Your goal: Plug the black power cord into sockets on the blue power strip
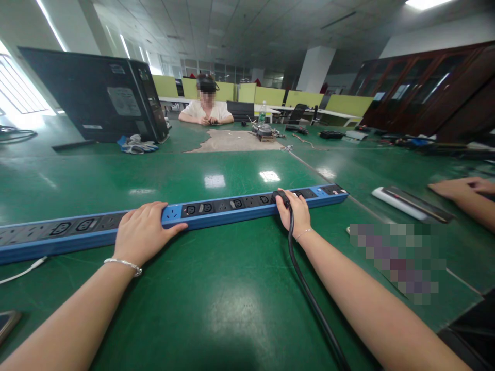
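Black cable (302, 281) runs up to a plug (279, 197) pinched by the right hand (295, 212) on the blue power strip (228, 213), seating unclear, while the left hand (142, 226) clasps the strip across its width, likely steadying it on the worktop (216, 299).

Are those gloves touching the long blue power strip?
Apart: the head view shows green tabletop lying between the gloves and the power strip.

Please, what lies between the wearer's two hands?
The head view shows a stretch of blue power strip, with sockets, between the left hand and the right hand.
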Demonstrator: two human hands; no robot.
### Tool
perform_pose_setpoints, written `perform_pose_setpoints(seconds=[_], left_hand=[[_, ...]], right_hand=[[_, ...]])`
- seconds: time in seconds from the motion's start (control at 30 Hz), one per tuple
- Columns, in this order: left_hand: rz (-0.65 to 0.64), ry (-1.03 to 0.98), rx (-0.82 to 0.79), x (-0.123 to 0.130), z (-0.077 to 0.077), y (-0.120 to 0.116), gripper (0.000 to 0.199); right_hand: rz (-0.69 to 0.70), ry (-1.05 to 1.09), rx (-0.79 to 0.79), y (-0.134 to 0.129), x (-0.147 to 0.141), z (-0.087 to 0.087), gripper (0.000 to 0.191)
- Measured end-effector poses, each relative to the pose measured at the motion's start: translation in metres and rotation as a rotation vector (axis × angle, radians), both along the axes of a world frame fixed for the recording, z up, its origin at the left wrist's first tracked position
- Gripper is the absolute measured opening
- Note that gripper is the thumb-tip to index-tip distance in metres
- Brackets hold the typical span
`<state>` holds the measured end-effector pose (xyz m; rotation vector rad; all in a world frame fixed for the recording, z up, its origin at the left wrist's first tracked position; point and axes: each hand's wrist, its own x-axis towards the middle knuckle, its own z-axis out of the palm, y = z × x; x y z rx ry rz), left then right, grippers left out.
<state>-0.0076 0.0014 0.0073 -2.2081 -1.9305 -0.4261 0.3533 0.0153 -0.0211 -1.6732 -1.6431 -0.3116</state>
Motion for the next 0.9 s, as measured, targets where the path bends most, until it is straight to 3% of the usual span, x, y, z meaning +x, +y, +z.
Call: perform_pose_setpoints(seconds=[0.2, 0.43, 0.6, 0.77, 0.9], left_hand=[[0.006, 0.030, 0.020, 0.000, -0.002, 0.000, 0.074], [-0.003, 0.015, 0.038, -0.001, -0.005, 0.001, 0.076], [-0.025, -0.011, 0.068, -0.001, -0.006, 0.000, 0.074], [-0.038, -0.035, 0.094, -0.001, -0.007, -0.001, 0.073], [-0.041, -0.050, 0.122, 0.000, -0.009, -0.001, 0.073]], right_hand=[[0.018, 0.048, 0.030, 0.002, 0.001, 0.001, 0.037], [0.024, 0.333, 0.158, -0.002, -0.004, 0.010, 0.046], [0.212, 0.340, 0.079, -0.003, -0.048, 0.011, 0.040], [0.303, 0.360, 0.040, -0.002, -0.107, 0.017, 0.036], [0.315, 0.305, 0.008, -0.002, -0.131, 0.019, 0.031]])
